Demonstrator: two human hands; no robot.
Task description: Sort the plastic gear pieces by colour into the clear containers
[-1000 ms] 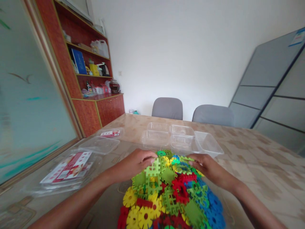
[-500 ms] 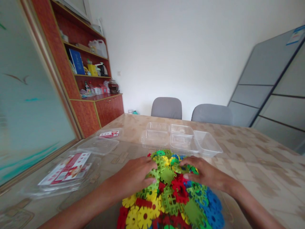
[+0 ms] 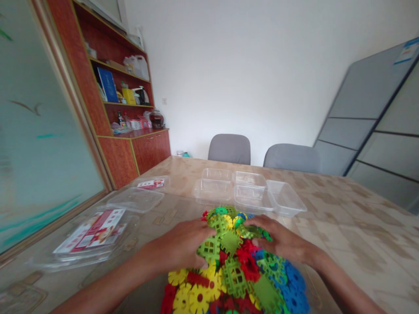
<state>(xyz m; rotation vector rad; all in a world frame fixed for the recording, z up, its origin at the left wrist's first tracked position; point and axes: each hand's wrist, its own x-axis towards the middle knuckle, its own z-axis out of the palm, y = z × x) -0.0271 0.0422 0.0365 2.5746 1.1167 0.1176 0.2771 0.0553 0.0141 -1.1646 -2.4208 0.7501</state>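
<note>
A pile of colourful plastic building pieces (image 3: 234, 277) lies before me: green lattice squares, yellow and blue flower discs, and red pieces. At its left side, my left hand (image 3: 185, 244) has thumb and fingers around the edge of a light green lattice square (image 3: 210, 248). On the opposite side, my right hand (image 3: 275, 235) pinches a green piece (image 3: 248, 234) between thumb and fingers; part of that piece is hidden by the fingers. Yellow flower discs (image 3: 199, 298) lie below my left hand, and blue discs (image 3: 294, 290) below my right.
Beyond the pile stand several clear plastic containers (image 3: 253, 194). Clear lids (image 3: 135, 199) lie at the left, with a stack bearing a red-and-white label (image 3: 91, 231). Two grey chairs (image 3: 229, 148) stand behind the patterned table (image 3: 343, 218).
My left hand has shifted slightly down and its thumb has moved lower along the light green square, which has tilted. My right fingers have drawn slightly left over the green piece.
</note>
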